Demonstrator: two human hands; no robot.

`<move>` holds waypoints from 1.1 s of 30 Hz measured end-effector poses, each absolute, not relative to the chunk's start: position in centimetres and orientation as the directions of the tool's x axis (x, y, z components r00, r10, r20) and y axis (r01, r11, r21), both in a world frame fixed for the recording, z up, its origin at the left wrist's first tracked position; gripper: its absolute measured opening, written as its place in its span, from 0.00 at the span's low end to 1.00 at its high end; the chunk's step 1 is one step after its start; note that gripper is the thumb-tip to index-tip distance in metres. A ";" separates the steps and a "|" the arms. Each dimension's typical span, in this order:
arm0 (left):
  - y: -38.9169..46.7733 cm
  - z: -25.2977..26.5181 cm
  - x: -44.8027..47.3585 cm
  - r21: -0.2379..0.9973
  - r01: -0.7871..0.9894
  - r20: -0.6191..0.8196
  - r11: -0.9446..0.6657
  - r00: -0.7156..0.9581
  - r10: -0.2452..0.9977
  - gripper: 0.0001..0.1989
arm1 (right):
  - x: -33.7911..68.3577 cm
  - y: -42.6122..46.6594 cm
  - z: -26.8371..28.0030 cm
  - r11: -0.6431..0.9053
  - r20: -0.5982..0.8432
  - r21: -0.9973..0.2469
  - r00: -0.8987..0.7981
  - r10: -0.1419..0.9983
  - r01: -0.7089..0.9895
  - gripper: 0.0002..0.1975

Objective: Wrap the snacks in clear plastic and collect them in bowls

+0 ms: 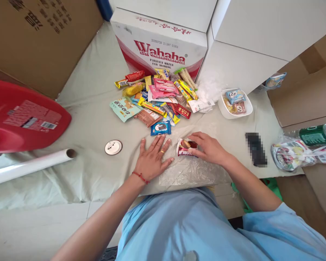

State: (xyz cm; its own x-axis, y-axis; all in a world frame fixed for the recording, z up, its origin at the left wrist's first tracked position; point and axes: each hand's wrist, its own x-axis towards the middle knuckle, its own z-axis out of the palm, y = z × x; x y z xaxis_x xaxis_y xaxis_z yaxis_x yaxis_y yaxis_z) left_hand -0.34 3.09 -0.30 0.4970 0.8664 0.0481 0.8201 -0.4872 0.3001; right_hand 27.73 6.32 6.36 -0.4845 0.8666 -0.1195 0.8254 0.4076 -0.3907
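My left hand (153, 157) lies flat with spread fingers on the cloth-covered table, partly over the edge of a clear plastic bag (176, 175). Its fingertips are just below a blue snack packet (161, 128). To its right, my right hand (206, 146) has its fingers closed round the right end of a small dark red and white snack packet (182, 150), which rests over the plastic bag. Behind both hands lies a heap of wrapped snacks, among them pink packets (163, 88), a mint green pouch (125, 109) and a brown packet (149, 116).
A Wahaha water carton (160, 47) stands behind the heap. At the right are a white tub (235, 114) with packets, a pixelated dark object (256, 149) and a plastic bottle (317, 134). Left are a round badge (113, 147), a white tube (29, 167) and a red container (27, 114).
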 end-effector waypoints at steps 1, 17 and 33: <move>3.1 -0.3 -0.3 0.293 0.825 0.042 -0.483 0.494 0.868 0.36 | 27.4 5.9 6.4 0.422 -0.138 -0.382 -0.503 0.853 0.822 0.28; -0.7 0.7 -2.0 0.269 0.776 0.284 -0.571 0.502 0.817 0.38 | 30.9 0.9 5.9 0.464 0.158 -0.538 -0.456 0.876 0.704 0.18; -2.8 3.1 -1.0 0.333 0.719 0.381 -0.610 0.489 0.784 0.07 | 30.3 -1.9 5.4 0.470 0.242 -0.517 -0.404 0.882 0.716 0.22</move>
